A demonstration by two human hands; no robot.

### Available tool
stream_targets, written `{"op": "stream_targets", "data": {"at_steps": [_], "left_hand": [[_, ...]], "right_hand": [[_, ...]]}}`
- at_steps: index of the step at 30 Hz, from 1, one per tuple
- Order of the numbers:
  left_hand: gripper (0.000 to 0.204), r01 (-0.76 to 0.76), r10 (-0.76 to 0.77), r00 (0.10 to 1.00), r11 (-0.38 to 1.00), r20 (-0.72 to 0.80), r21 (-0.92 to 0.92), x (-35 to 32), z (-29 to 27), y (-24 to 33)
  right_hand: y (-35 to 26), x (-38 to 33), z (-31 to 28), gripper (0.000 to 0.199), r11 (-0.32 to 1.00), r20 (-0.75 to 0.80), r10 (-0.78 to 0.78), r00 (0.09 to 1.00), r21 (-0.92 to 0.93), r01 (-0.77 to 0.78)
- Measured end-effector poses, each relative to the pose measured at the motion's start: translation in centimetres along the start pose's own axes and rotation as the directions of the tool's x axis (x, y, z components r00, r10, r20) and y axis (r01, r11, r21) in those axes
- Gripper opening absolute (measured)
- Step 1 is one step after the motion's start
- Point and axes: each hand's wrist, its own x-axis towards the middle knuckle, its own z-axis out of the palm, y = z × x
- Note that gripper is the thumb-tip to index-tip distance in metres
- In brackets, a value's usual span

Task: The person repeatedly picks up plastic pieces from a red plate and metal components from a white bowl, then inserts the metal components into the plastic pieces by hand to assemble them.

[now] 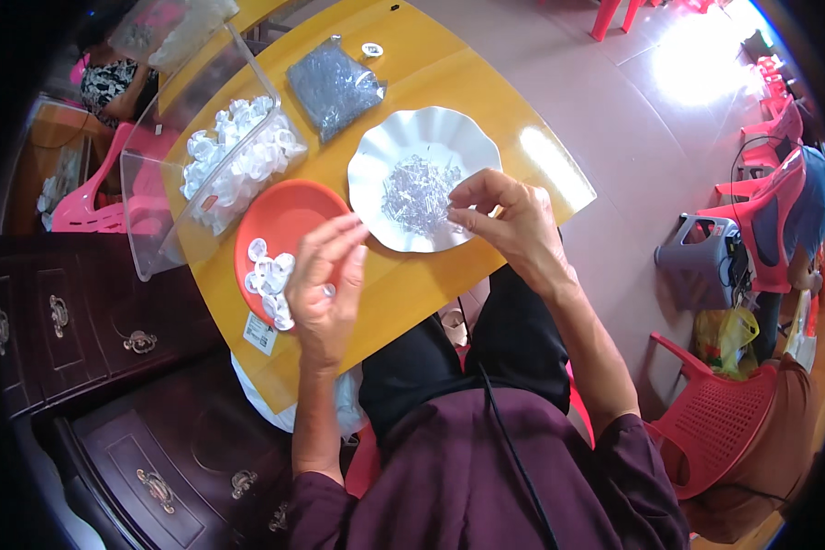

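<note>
My left hand (324, 284) is over the right side of an orange-red bowl (289, 206), its fingers stretched up and its thumb apart from them. A bit of white shows between thumb and fingers; whether it lies in the hand or behind it I cannot tell. Several small round white plastic pieces (270, 275) lie in that bowl. My right hand (513, 220) pinches thumb and forefinger together above the right part of a white scalloped dish (371, 151). What the pinch holds is too small to make out. Inside the dish is a pile of small, clear, thin pieces (417, 192).
A clear plastic bin (147, 220) full of white pieces (234, 165) stands at the left. Behind the bowls lie a grey plastic bag (335, 87) and one round white piece (372, 50) on the yellow table (412, 284). Dark drawers (92, 330) border it at left; a pink chair (715, 412) stands right.
</note>
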Motion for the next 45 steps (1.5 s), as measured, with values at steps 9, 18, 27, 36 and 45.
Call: {"op": "stream_targets", "data": {"at_steps": [9,18,27,36,45], "left_hand": [[0.02,0.526,-0.436,0.846,0.585,0.307,-0.618,-3.7,2.5,1.1],[0.006,0.397,-0.435,0.888,0.563,0.148,-0.725,-6.7,3.3,1.0],[0.023,0.306,-0.297,0.951,0.94,-0.084,0.15,-7.9,-4.4,0.6],[0.052,0.47,-0.437,0.881,0.759,-0.183,0.45,-6.7,-9.7,-3.3],[0.047,0.346,-0.356,0.933,0.851,-0.05,0.396,-5.7,-6.3,-3.1]], "right_hand": [[-2.6,-3.8,2.1,0.013,0.987,0.121,-0.022,0.992,0.16,0.003],[-1.3,-6.0,4.0,0.016,0.928,0.169,0.08,0.982,0.348,-0.136],[-1.6,-7.3,6.5,0.009,0.769,0.403,0.248,0.881,0.47,-0.432],[-2.5,-4.5,11.6,0.013,0.953,0.297,-0.139,0.945,0.299,0.046],[-0.7,-4.1,13.3,0.013,0.939,0.302,-0.156,0.941,0.34,0.047]]}}
